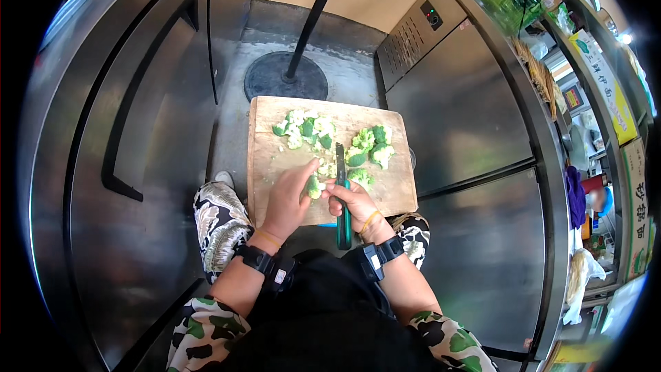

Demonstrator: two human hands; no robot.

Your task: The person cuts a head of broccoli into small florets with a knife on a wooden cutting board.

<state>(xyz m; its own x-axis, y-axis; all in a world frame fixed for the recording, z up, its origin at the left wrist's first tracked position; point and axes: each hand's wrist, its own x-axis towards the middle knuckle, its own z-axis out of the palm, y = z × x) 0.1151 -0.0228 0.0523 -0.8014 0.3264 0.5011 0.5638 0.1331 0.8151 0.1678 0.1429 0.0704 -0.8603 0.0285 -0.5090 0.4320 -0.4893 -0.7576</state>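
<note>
A wooden cutting board (289,201) lies before me, at about knee height. My left hand (292,191) holds a small broccoli floret (313,187) near the board's front part. My right hand (353,204) grips the green and black handle of a knife (343,212), its dark blade pointing away from me; the thumb and a finger also reach the floret's stem. Cut broccoli pieces (308,129) are piled at the board's back left. Larger broccoli florets (373,145) sit at the right, one more (360,178) just beside the knife. Small crumbs lie between.
Stainless steel cabinets stand close on the left (155,165) and right (465,113). Beyond the board, a black pole rises from a round base (285,75) on the floor. Shelves with boxes (604,88) and bags are at the far right.
</note>
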